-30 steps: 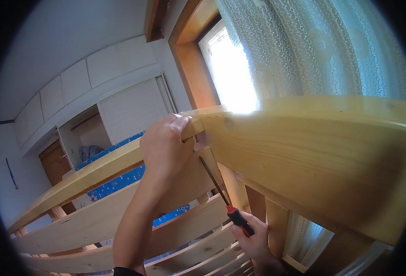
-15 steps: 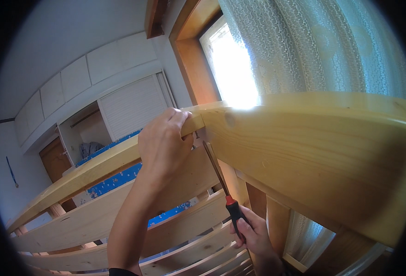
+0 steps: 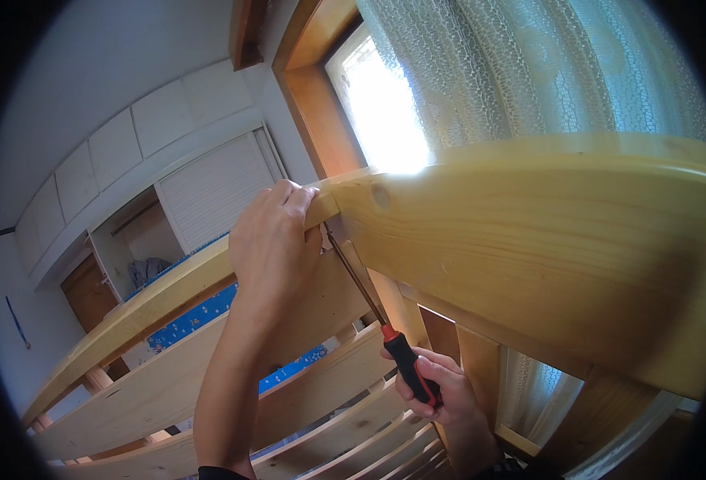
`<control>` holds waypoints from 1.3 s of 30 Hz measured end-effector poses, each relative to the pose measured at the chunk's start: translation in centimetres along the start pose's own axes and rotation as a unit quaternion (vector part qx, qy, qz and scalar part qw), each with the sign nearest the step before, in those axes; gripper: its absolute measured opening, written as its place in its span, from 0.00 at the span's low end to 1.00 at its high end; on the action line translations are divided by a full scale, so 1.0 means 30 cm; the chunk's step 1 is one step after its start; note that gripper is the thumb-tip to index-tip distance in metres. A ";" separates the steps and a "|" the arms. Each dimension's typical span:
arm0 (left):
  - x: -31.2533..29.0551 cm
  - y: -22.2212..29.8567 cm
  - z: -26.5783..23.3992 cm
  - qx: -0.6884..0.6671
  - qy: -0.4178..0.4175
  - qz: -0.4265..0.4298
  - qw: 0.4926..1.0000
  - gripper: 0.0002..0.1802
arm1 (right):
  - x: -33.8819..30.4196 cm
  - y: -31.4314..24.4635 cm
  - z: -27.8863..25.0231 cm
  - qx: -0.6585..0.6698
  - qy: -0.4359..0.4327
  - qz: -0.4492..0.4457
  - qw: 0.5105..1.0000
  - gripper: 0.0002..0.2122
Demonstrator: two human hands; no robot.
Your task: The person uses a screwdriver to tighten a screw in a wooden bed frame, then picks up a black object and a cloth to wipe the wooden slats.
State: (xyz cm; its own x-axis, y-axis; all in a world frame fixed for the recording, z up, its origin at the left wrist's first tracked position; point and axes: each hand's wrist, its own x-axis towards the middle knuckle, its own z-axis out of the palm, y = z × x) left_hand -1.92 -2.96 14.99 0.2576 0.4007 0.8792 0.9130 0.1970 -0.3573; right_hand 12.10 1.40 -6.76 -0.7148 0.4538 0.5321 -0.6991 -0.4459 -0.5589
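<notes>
My left hand (image 3: 271,240) is wrapped over the pale wooden rail (image 3: 165,272) close to its end, with the fingers on top and the thumb hidden beneath. There the rail meets a wide, varnished board (image 3: 529,232) at a corner. In my right hand (image 3: 449,388), lower down, is a screwdriver (image 3: 407,364) with a black and red handle and a long metal shaft. It slants up to the left, and its tip is at the underside of the corner, beside my left hand. Whether the tip sits in a screw is too small to tell.
Below the rail run several wooden slats (image 3: 321,416), with blue patterned cloth (image 3: 197,318) showing through the gaps. Behind the wide board hang a lace curtain (image 3: 521,72) and a bright window (image 3: 381,104). White cupboards (image 3: 161,120) line the far wall.
The screwdriver's tip has moved up and left to the corner under the rail, and my right hand's grip on the handle has shifted. My left hand still holds the rail. The view has shifted slightly.
</notes>
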 end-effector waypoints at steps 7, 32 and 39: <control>-0.011 -0.011 0.002 0.015 0.014 -0.001 1.000 0.12 | -0.010 -0.016 0.051 -0.158 0.061 -0.036 0.985 0.17; 0.000 -0.003 0.012 0.010 0.024 0.014 1.000 0.11 | 0.042 0.018 -0.009 -0.201 0.044 -0.095 0.974 0.17; 0.005 0.005 0.018 0.014 0.030 0.017 0.999 0.12 | 0.073 0.059 -0.010 -0.587 0.210 -0.377 0.685 0.18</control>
State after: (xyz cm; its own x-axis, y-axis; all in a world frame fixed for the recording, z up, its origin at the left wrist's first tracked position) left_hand -1.92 -2.40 14.92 0.3083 0.3534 0.8832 0.8944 0.2086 -0.3957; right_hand 9.29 1.83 -6.78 0.0815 0.5063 0.8585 -0.1967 0.8526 -0.4842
